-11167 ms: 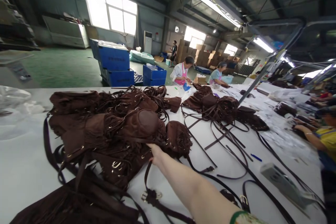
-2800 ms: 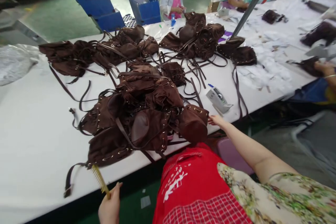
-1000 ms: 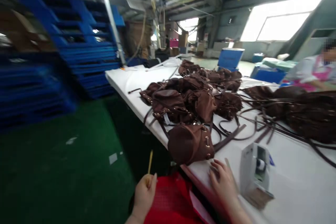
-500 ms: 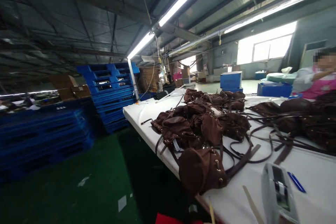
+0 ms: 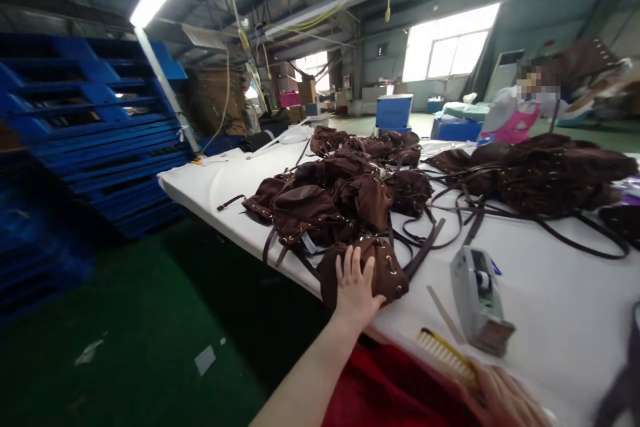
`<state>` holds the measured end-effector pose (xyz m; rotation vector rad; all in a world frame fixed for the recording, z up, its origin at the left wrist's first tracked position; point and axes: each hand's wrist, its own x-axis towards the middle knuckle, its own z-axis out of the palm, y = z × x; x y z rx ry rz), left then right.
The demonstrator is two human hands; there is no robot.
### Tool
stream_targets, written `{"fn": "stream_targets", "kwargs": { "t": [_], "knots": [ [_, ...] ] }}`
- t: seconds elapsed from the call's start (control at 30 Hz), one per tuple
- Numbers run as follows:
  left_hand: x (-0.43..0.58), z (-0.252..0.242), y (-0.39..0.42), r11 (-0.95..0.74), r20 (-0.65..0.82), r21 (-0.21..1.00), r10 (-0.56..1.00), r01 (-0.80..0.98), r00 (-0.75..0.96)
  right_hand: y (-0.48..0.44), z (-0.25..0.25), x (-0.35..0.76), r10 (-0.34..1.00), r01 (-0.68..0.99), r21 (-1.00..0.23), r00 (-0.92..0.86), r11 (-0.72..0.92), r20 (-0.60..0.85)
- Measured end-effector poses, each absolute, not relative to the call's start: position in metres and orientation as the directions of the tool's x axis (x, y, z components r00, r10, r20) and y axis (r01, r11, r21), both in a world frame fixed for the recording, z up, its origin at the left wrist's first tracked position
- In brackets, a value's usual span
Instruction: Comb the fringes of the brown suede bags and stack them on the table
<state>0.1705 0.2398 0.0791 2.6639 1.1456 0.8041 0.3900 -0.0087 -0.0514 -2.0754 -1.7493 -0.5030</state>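
My left hand lies with spread fingers on the rounded end of a dark brown drawstring bag at the table's near edge. Metal eyelets line the bag's side. At the bottom right, my right hand, somewhat blurred, is closed on a brush with a yellow back and pale bristles. Just beyond the brush stands a grey tape dispenser on the white table. A flat pale strip lies between the brush and the dispenser.
More brown bags with tangled straps are heaped behind, and another pile lies to the right. A person in a pink apron is across the table with a brown bag raised. Blue pallets are stacked at left. Red cloth hangs below me.
The view has turned right and down. My left hand has come into view onto the near bag, and my right hand appears with the brush. The other person now has a bag raised.
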Motion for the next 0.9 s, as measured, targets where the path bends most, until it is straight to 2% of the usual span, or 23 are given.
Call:
{"fn": "stream_targets", "kwargs": {
  "t": [0.1, 0.23, 0.47, 0.63, 0.9],
  "knots": [
    [0.172, 0.063, 0.271, -0.646, 0.310, 0.330, 0.763, 0.689, 0.567, -0.005, -0.046, 0.377, 0.870, 0.973, 0.014, 0.201, -0.232, 0.451],
    [0.164, 0.040, 0.299, -0.570, 0.187, 0.384, 0.818, 0.726, 0.543, 0.004, -0.032, 0.370, 0.879, 0.967, 0.043, 0.209, -0.251, 0.427],
    [0.156, 0.022, 0.317, -0.543, 0.241, 0.356, 0.840, 0.761, 0.487, 0.005, -0.039, 0.372, 0.859, 0.961, 0.133, 0.151, -0.244, 0.489],
    [0.157, 0.021, 0.318, -0.551, 0.244, 0.351, 0.835, 0.757, 0.494, 0.006, -0.042, 0.373, 0.867, 0.962, 0.124, 0.156, -0.242, 0.473],
    [0.157, 0.043, 0.312, -0.540, 0.125, 0.314, 0.839, 0.781, 0.529, 0.009, -0.017, 0.366, 0.913, 0.970, 0.044, 0.210, -0.240, 0.349]
  ]
}}
